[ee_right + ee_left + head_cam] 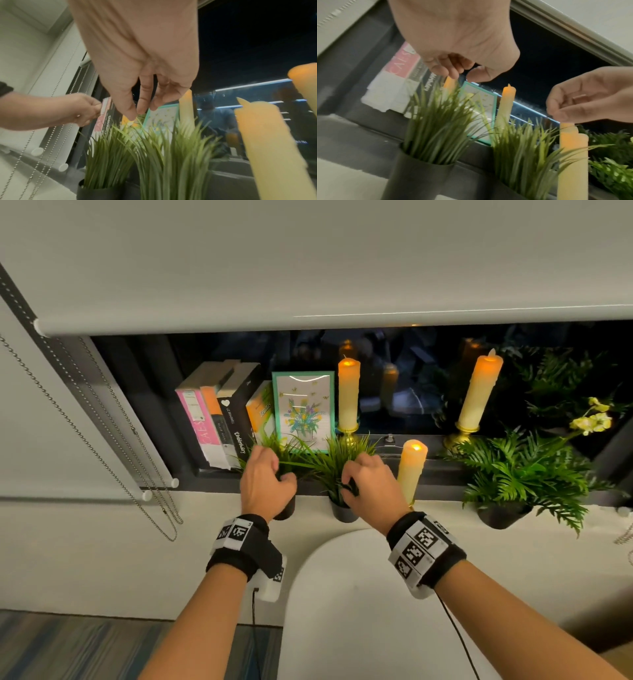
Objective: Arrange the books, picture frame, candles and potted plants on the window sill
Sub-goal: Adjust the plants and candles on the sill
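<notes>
Two small grass plants in black pots stand side by side at the front of the white window sill (191, 505). My left hand (279, 470) (464, 73) hovers over the left grass plant (286, 510) (436, 121), fingers loosely curled and holding nothing. My right hand (347, 484) (142, 112) hangs over the right grass plant (344, 513) (171, 155), its fingertips (132, 115) near the blade tips. Behind them the books (212, 419) lean at the left beside the teal picture frame (303, 409). Lit candles stand beside the frame (348, 395), far right (479, 392) and in front (412, 467).
A large fern in a black pot (513, 474) with yellow flowers (592, 419) fills the sill's right end. The roller blind (308, 268) hangs low above; its bead chains (102, 440) dangle at the left. A white rounded seat or table (359, 594) sits below my arms.
</notes>
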The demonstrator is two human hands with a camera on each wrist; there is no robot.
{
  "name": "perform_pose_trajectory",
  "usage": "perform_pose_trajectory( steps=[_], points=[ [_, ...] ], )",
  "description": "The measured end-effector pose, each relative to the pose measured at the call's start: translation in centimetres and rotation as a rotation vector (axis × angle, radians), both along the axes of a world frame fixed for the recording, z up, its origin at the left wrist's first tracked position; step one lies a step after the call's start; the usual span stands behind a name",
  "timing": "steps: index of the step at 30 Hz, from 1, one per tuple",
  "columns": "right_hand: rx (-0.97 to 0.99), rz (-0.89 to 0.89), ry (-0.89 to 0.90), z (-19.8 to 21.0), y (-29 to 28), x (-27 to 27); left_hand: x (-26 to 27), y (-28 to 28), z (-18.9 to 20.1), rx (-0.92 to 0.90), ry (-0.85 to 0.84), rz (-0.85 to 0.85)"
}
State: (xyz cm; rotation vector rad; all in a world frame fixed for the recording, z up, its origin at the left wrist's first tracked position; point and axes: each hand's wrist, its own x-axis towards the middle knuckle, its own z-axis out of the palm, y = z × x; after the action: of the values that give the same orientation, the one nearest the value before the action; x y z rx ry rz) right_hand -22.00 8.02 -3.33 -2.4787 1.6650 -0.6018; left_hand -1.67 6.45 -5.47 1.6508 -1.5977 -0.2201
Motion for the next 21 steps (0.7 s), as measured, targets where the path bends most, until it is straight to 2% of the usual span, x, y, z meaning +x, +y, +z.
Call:
perform_pose_trajectory(
  steps=[3, 6, 10, 12, 18, 21],
  points=[
    [-0.023, 0.049, -0.012, 0.4, -0.2, 1.4, 2.8, 0.7, -0.8, 0.023, 0.039, 0.116],
    [0.101, 0.111, 0.034, -0.4, 0.1, 3.5, 4.7, 1.0, -2.5, 0.101, 0.026, 0.162],
    [0.319, 0.014, 0.271, -2.5, 0.3, 5.5, 5.7, 0.9, -4.8, 0.253, -0.039, 0.113],
    [0.382, -0.057, 0.303, -3.7, 0.0, 5.9, 5.5, 0.8, -5.3, 0.3, -0.054, 0.11],
    [0.373, -0.136, 0.263, -6.2, -1.3, 5.2, 4.6, 0.1, -6.2, 0.456, -0.058, 0.098],
    [0.366, -0.127, 0.336, -6.9, -1.4, 5.0, 4.4, -0.4, -6.7, 0.513, -0.098, 0.072]
  ],
)
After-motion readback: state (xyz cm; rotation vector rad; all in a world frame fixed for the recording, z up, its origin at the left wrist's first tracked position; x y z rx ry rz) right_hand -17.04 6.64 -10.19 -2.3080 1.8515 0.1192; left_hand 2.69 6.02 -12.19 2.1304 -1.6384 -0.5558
